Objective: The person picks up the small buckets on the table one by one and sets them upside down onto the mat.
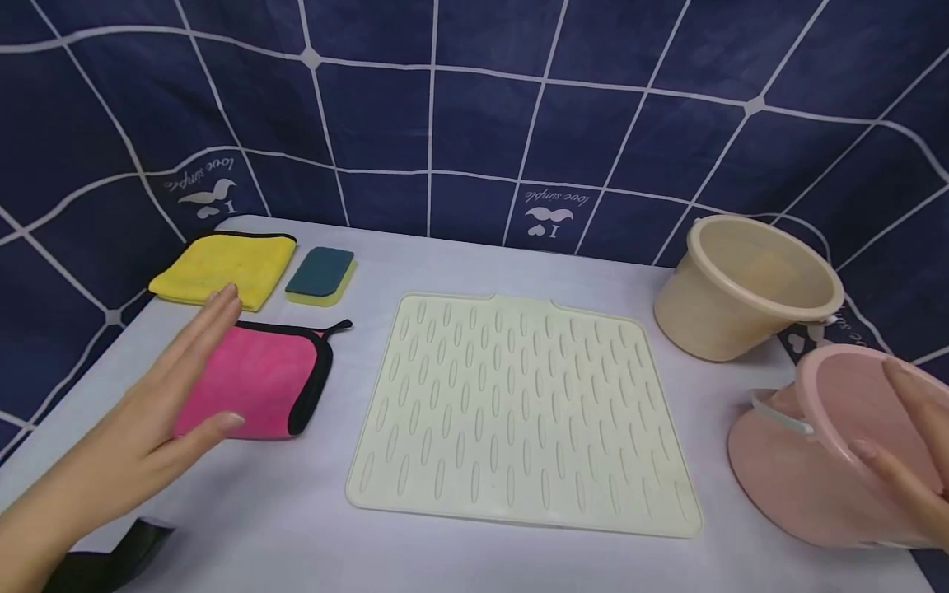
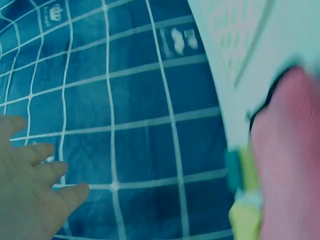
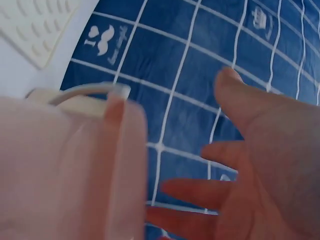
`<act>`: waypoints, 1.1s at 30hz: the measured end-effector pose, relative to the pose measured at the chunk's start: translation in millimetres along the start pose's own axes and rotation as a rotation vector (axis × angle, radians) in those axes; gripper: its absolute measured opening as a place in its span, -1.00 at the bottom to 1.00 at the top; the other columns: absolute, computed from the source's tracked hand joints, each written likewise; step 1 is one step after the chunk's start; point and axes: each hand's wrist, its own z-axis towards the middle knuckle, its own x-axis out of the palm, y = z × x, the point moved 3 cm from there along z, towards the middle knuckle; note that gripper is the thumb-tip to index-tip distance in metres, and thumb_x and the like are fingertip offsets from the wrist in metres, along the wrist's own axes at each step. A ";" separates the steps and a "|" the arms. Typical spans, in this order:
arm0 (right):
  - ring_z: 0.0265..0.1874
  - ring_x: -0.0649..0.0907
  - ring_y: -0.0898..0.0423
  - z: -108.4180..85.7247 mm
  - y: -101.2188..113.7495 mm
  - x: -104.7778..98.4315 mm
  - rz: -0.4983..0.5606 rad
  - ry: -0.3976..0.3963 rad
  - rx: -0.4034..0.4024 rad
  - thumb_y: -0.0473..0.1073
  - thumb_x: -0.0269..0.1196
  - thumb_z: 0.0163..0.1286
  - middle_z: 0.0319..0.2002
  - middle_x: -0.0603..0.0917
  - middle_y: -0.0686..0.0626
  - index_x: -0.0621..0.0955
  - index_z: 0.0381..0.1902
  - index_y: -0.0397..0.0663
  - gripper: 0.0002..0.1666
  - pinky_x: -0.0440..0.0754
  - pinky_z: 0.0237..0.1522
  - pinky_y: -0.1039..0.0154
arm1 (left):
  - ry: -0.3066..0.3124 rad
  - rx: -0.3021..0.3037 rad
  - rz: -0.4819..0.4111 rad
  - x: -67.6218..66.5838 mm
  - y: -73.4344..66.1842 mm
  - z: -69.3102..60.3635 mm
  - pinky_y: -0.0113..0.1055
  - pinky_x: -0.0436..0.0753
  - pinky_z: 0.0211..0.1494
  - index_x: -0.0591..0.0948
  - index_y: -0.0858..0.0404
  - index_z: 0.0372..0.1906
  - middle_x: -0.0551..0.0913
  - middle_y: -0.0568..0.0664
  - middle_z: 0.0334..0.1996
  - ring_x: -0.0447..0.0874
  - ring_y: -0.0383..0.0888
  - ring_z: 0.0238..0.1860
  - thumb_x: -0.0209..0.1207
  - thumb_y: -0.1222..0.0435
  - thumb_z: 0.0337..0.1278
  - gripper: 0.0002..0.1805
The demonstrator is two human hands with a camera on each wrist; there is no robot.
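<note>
My left hand [image 1: 151, 412] hovers over the pink cloth [image 1: 255, 383], fingers straight and thumb spread, holding nothing. In the left wrist view that hand [image 2: 35, 185] shows its fingers apart against the blue curtain. The cloth has a black border and a small loop. At the right edge, my right hand [image 1: 915, 449] is above the pink bucket [image 1: 786, 469], partly cut off by the frame. The right wrist view shows the hand [image 3: 240, 175] beside the bucket's rim [image 3: 130, 165], fingers extended and gripping nothing.
A cream ribbed mat [image 1: 519, 412] lies mid-table. Behind the pink cloth are a folded yellow cloth [image 1: 230, 268] and a green-and-yellow sponge [image 1: 322, 276]. A beige bucket [image 1: 712, 305] stands at the back right. A black strap-like object [image 1: 122, 556] lies near the left forearm. Blue checked curtain [image 1: 482, 123] surrounds the table.
</note>
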 end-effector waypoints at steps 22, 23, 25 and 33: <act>-0.68 0.48 -0.16 -22.2 2.4 15.3 -0.047 -0.057 -0.114 0.39 -0.35 0.26 -0.54 0.51 -0.30 0.54 -0.04 -0.50 0.03 0.52 -0.65 0.38 | 0.547 -0.112 -0.229 124.2 36.3 -8.8 0.09 0.44 0.08 0.17 -0.14 0.43 -0.05 0.03 0.45 0.00 0.14 0.37 0.23 -0.07 0.04 -0.17; -0.68 0.47 -0.17 -21.2 1.8 14.2 -0.044 -0.067 -0.115 0.35 -0.34 0.28 -0.54 0.51 -0.31 0.53 -0.02 -0.50 -0.01 0.52 -0.66 0.37 | 0.550 -0.104 -0.220 124.8 37.1 -8.7 0.05 0.46 0.08 0.19 -0.13 0.42 -0.05 0.02 0.45 0.01 0.13 0.37 0.23 -0.06 0.05 -0.19; -0.59 0.47 -0.04 -18.6 -1.9 11.9 -0.010 -0.113 -0.119 0.31 -0.28 0.30 -0.50 0.52 -0.35 0.51 0.06 -0.45 -0.07 0.47 -0.55 0.51 | 0.552 -0.077 -0.211 125.6 38.3 -8.2 -0.02 0.49 0.06 0.24 -0.09 0.41 -0.05 0.02 0.45 0.02 0.14 0.37 0.22 -0.04 0.08 -0.24; -0.50 0.27 0.58 -3.1 -29.4 -1.1 0.156 -0.186 -0.183 0.08 -0.05 0.40 -0.27 0.62 -0.02 0.56 0.11 -0.21 -0.43 0.24 -0.71 0.60 | 0.571 -0.062 -0.203 129.6 41.0 -4.7 -0.04 0.49 0.06 0.30 -0.09 0.38 -0.07 -0.02 0.46 0.03 0.13 0.37 0.20 -0.05 0.09 -0.29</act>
